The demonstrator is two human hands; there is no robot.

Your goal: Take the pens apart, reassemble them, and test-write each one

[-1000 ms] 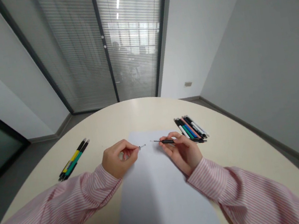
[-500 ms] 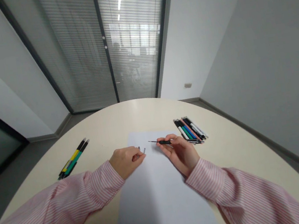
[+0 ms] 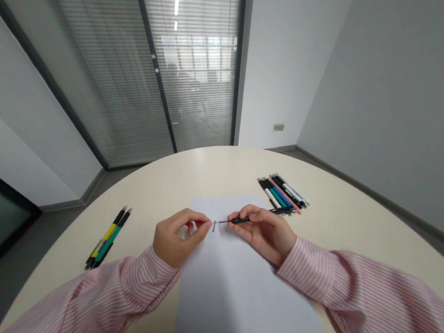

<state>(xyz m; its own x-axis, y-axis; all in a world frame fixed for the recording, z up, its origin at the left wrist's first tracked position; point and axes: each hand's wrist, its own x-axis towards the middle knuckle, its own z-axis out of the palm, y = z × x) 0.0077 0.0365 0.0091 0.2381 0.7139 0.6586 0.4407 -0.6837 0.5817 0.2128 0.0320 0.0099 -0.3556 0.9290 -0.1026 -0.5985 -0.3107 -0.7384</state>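
Observation:
My right hand is closed around a black pen, held almost level above the white paper. A thin bare refill tip sticks out of the pen toward the left. My left hand is pinched, thumb against forefinger, just left of that tip; whatever is between the fingertips is too small to make out. Right beside those fingertips shows a small grey metallic piece, perhaps a spring; I cannot tell whether it is held or lies on the paper.
Several pens in white, green, blue, pink and black lie side by side at the right. At the left lie yellow and green pens with black parts. All rest on a round cream table, with a glass wall and blinds beyond.
My left hand has turned and its pinched fingertips are now raised close to the pen's tip. The pen in my right hand has shifted slightly left and toward me.

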